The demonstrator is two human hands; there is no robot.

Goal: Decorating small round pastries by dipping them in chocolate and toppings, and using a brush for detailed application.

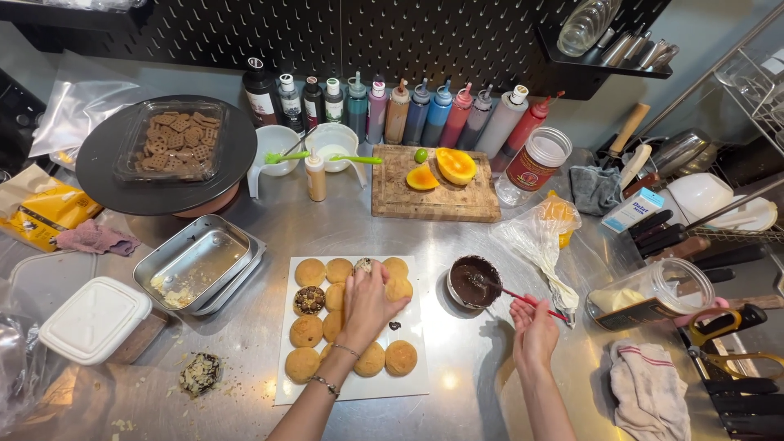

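Note:
My left hand (pixel 366 306) rests on a white rectangular tray (pixel 413 382) of round golden cookies (pixel 400 358), fingers pinching one topped cookie (pixel 363 265) at the tray's far edge. One chocolate-topped cookie (pixel 309 300) sits at the tray's left. My right hand (pixel 535 331) holds a red-handled spatula (pixel 531 302) whose tip dips into a small bowl of melted chocolate (pixel 474 282) to the right of the tray.
Steel trays (pixel 200 261) and a white lidded box (pixel 94 318) lie left. A turntable (pixel 167 155) bears a cracker tray. Squeeze bottles (pixel 408 110) line the back, by a cutting board (pixel 433 196) with cut mango. A plastic jar (pixel 653 294), cloth (pixel 649 384) and scissors (pixel 735 335) are right.

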